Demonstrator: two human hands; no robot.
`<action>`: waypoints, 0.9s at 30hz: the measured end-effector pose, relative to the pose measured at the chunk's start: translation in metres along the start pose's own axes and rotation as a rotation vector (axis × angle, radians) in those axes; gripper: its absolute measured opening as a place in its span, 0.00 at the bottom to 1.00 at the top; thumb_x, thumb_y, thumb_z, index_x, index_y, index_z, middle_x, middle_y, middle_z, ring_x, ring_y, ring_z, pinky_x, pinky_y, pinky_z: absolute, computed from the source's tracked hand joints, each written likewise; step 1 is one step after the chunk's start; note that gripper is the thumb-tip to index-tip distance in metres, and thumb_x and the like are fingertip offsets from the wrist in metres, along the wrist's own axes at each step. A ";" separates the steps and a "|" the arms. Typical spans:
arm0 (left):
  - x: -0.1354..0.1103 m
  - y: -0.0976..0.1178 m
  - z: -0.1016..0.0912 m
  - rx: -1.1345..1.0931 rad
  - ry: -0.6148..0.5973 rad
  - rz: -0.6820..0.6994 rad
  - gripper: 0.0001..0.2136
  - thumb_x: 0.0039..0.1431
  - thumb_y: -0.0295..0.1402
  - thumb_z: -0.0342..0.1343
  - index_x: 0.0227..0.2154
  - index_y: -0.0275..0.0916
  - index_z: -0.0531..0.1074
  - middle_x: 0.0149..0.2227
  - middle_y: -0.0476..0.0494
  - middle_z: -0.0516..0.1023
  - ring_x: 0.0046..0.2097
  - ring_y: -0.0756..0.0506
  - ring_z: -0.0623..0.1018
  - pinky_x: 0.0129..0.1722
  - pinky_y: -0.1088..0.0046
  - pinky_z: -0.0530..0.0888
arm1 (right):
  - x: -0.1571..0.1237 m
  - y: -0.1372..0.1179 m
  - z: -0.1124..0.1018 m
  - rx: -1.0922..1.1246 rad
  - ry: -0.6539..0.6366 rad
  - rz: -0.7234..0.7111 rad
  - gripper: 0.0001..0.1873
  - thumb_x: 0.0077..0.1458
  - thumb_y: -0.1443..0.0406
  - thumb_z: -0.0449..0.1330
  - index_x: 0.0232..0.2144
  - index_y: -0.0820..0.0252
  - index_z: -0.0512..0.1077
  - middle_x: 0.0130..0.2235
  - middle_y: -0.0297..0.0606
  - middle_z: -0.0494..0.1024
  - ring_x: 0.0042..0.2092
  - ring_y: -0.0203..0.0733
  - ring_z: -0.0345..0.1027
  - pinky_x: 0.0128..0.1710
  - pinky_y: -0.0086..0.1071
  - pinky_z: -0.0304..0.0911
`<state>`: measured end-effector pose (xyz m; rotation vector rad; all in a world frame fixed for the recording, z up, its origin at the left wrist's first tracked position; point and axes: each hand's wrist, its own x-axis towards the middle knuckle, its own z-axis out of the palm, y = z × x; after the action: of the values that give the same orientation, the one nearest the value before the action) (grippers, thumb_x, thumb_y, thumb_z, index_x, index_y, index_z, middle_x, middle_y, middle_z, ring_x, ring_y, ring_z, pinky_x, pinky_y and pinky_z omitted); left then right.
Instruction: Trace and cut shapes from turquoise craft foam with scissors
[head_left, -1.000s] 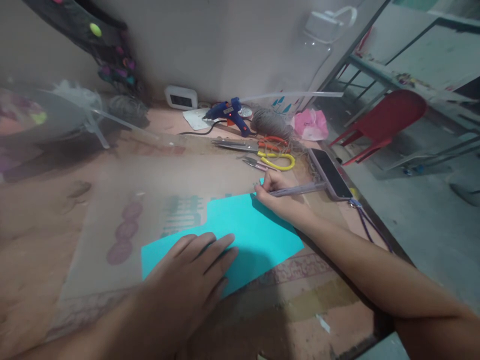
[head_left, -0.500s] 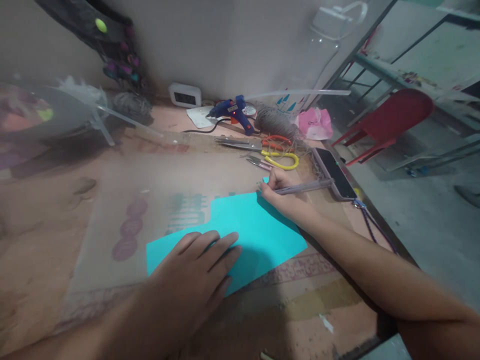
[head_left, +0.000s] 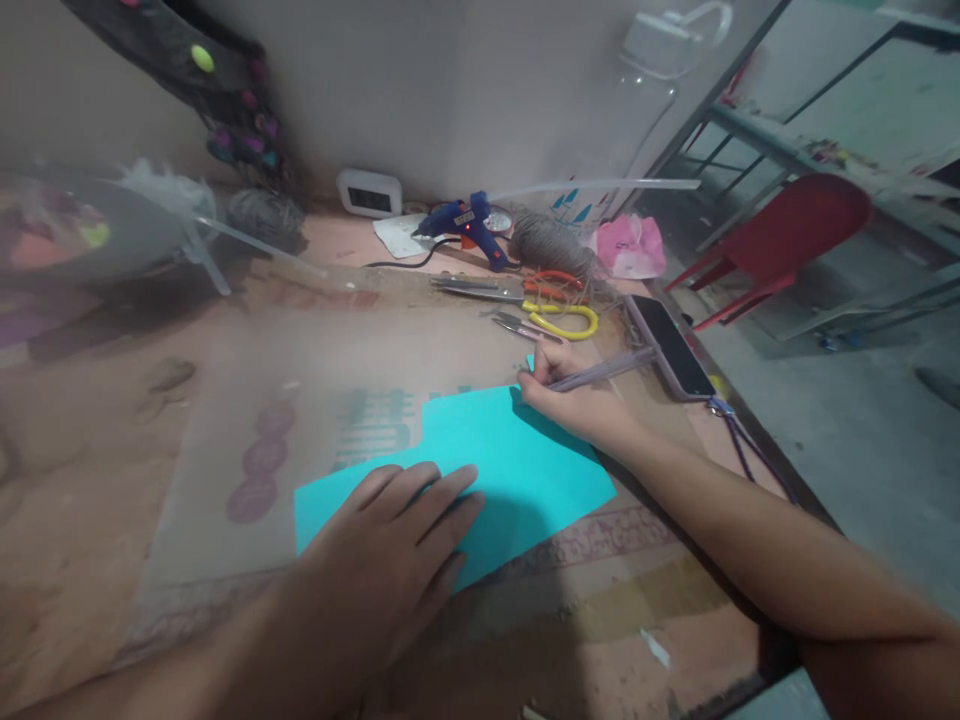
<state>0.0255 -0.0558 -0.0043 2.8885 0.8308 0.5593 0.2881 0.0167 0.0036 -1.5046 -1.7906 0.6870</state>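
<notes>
A turquoise sheet of paper (head_left: 480, 440) with a stepped upper edge lies on a flattened cardboard piece (head_left: 217, 440). My left hand (head_left: 405, 530) rests flat on the sheet's lower left part, fingers stretched out. At the sheet's upper right edge, my right hand (head_left: 555, 390) is closed around a slim greyish pen (head_left: 604, 371), its back end leaning to the right. The pen's tip is hidden by my fingers. Just beyond that hand lie small snips (head_left: 517, 325) and scissors with yellow and orange handles (head_left: 525, 295).
Behind the scissors are a blue glue gun (head_left: 469, 225), grey yarn (head_left: 551, 245) and a pink packet (head_left: 630, 247). A phone (head_left: 670, 345) lies near the table's right edge. A small white clock (head_left: 370, 193) stands by the wall. A red chair (head_left: 787, 240) stands beyond the table.
The pen in my right hand has tilted slightly, its back end shifting a little to the left and up. My left hand and the paper are nearly unmoved.
</notes>
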 end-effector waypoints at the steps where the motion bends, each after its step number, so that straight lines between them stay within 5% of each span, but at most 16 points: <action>1: 0.000 0.000 0.000 0.003 0.007 -0.002 0.15 0.72 0.38 0.46 0.51 0.45 0.77 0.56 0.53 0.79 0.51 0.43 0.72 0.53 0.61 0.62 | 0.000 0.000 0.000 0.000 0.002 -0.006 0.15 0.50 0.65 0.58 0.19 0.54 0.55 0.19 0.27 0.56 0.23 0.34 0.51 0.23 0.30 0.45; 27: 0.003 0.000 0.000 0.000 0.009 0.002 0.14 0.71 0.39 0.48 0.49 0.46 0.78 0.55 0.54 0.79 0.51 0.43 0.72 0.53 0.62 0.62 | 0.003 0.012 0.004 0.018 0.100 -0.104 0.16 0.54 0.63 0.59 0.20 0.54 0.55 0.20 0.26 0.56 0.23 0.34 0.50 0.26 0.32 0.46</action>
<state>0.0276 -0.0546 -0.0037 2.8893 0.8285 0.5734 0.2919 0.0224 -0.0075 -1.3986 -1.7680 0.5653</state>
